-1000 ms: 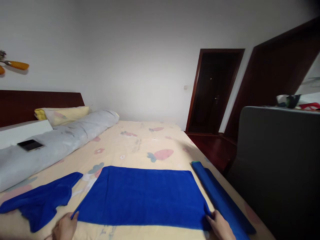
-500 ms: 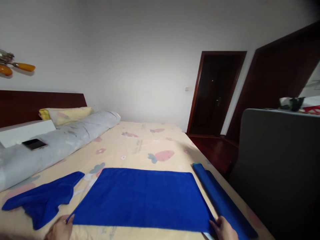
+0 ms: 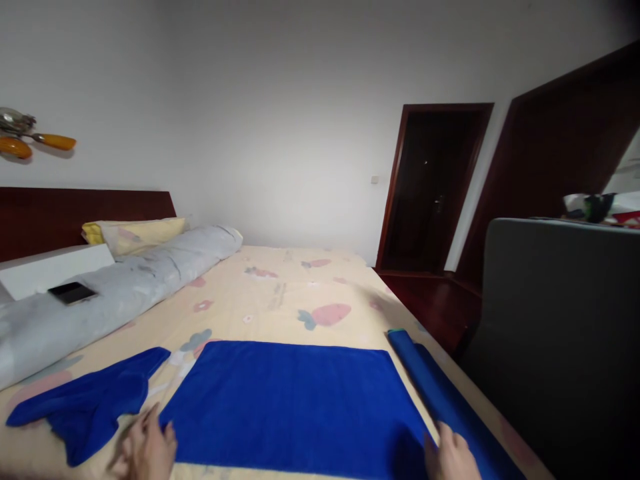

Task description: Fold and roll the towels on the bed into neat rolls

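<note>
A flat blue towel (image 3: 295,400) lies spread on the bed in front of me. My left hand (image 3: 146,450) is at its near left corner, smeared by motion, so its grip is unclear. At the near right corner my right hand (image 3: 450,457) has curled fingers closed on the towel's edge. A rolled blue towel (image 3: 440,393) lies along the bed's right side, just beside my right hand. Left of my left hand sits a crumpled blue towel (image 3: 85,407).
The bed (image 3: 280,293) has a cream sheet with fruit prints. A long grey bolster (image 3: 125,280) with a phone (image 3: 73,293) on it and a yellow pillow (image 3: 133,233) lie at the left. A grey panel (image 3: 560,333) stands close on the right, with dark doorways behind.
Both hands have moved inward and slightly up along the towel's near edge. The left hand now blurs beside the left corner. The view has tilted a little.
</note>
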Available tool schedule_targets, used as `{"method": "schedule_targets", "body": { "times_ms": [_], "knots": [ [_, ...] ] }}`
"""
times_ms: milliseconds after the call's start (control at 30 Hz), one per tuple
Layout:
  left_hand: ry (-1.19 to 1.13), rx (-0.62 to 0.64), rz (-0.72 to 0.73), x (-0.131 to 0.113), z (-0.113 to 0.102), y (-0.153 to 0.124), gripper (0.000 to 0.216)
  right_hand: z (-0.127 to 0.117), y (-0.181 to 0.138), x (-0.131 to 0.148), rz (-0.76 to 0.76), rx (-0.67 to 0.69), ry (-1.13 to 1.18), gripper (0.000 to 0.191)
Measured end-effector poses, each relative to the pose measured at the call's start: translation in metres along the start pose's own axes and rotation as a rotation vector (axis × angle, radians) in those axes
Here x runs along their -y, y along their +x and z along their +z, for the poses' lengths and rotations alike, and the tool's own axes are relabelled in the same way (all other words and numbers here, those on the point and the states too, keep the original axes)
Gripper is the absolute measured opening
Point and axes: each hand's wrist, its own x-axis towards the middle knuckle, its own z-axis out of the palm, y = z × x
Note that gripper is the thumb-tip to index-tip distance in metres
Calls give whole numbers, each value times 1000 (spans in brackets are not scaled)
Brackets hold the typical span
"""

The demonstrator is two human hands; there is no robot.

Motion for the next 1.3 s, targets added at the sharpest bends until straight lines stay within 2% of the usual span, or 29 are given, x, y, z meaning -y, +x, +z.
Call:
{"method": "schedule_targets", "body": {
  "times_ms": [67, 200, 267, 333, 400, 500, 633, 800, 900, 967, 1000, 1100, 1200, 1300],
  "knots": [
    [-113, 75, 172, -47, 1, -14, 51, 19, -8, 48, -196, -68, 51, 48],
    [-297, 277, 613, -150, 15, -56, 56, 70, -33, 150, -541, 113, 162, 51],
    [-309, 378, 744, -187, 25, -77, 58, 88, -45, 183, -641, 227, 170, 51],
    [-277, 467, 804, -209, 33, -90, 58, 97, -51, 199, -674, 323, 148, 52],
    [-236, 517, 808, -214, 36, -96, 56, 98, -51, 199, -667, 373, 115, 52],
    [-189, 517, 759, -192, 32, -89, 56, 89, -42, 176, -631, 366, 67, 57],
    [-69, 488, 566, -130, 26, -60, 58, 73, -23, 114, -544, 304, -17, 62],
    [30, 404, 160, -43, 33, -21, 64, 62, -4, 28, -398, 208, -180, 66],
    [64, 337, -10, -26, 34, -10, 63, 60, 4, 5, -344, 193, -239, 73],
    [104, 325, -17, -40, 29, -10, 62, 59, 7, 14, -331, 193, -222, 76],
    [119, 327, 27, -54, 26, -12, 61, 60, 8, 26, -341, 192, -195, 75],
    [93, 345, 326, -115, 16, -28, 58, 66, 8, 83, -481, 211, -64, 70],
    [-8, 410, 608, -180, 15, -49, 56, 78, 3, 152, -700, 313, 74, 62],
    [-64, 497, 758, -224, 26, -59, 56, 93, 1, 202, -819, 437, 129, 56]
  ]
}}
